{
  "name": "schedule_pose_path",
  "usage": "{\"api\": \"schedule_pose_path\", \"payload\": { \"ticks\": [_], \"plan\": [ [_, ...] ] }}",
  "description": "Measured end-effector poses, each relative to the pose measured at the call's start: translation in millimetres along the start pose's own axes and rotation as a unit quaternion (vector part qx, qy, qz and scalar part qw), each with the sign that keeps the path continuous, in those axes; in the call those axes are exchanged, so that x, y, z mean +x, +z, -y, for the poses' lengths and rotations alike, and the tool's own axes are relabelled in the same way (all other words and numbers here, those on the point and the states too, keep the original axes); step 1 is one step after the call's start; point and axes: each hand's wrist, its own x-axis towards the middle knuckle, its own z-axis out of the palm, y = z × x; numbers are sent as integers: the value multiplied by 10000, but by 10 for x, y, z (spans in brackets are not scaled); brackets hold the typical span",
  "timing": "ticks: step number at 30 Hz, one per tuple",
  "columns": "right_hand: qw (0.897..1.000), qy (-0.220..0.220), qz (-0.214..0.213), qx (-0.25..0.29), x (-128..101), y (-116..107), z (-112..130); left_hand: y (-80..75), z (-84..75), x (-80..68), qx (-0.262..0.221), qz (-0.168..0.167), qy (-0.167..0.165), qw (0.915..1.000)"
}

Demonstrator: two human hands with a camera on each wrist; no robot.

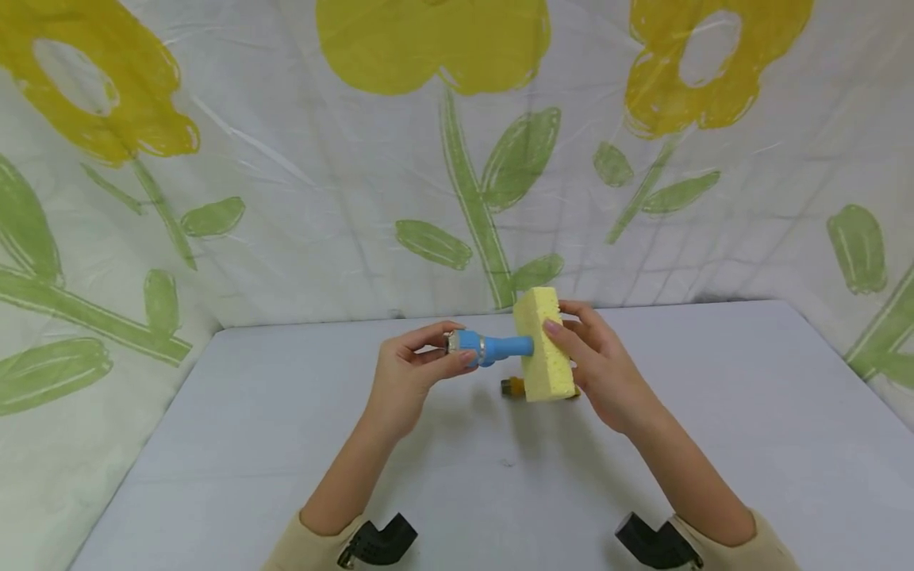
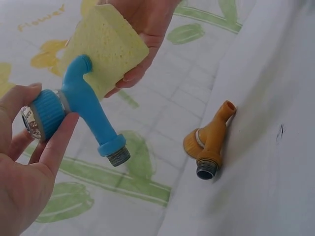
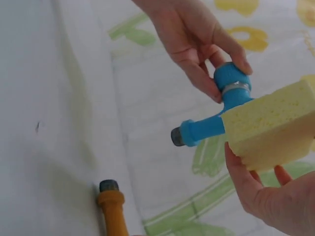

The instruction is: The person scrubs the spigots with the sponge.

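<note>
A blue plastic tap (image 2: pixel 93 108) with a ribbed knob and a dark threaded end is held up above the table. My left hand (image 1: pixel 410 373) pinches its knob between thumb and fingers. Pale yellow and block-shaped, a sponge (image 1: pixel 546 349) is gripped at its edges by my right hand (image 1: pixel 603 369). The sponge's broad face is right at the tap's spout end. Below them an orange tap (image 2: pixel 211 140) lies on the table, partly hidden behind the sponge in the head view.
The white table (image 1: pixel 250 444) reaches back to a hanging sheet (image 1: pixel 286 262) printed with yellow flowers and green leaves. Black wrist camera mounts (image 1: pixel 385 539) sit at both beige sleeves. A small dark mark (image 2: pixel 281 132) shows on the tabletop.
</note>
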Motion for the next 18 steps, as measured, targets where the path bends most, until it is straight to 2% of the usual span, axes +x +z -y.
{"api": "schedule_pose_path", "payload": {
  "ticks": [5, 9, 15, 18],
  "plan": [
    [9999, -117, -51, 2, -11, -2, 13, -7, -18, -8, 15, 36, 59, 10000],
    [9996, -195, -104, -185, -9, -8, -3, 1, -8, 4, -71, 53, -56, 9999],
    [9974, -364, 329, -521, 2, 15, -93, -12, 0, 31, -532, -397, -158, 9977],
    [9952, -566, 550, -580, -9, 28, -121, -30, -22, 23, -723, -436, -104, 9964]
  ]
}}
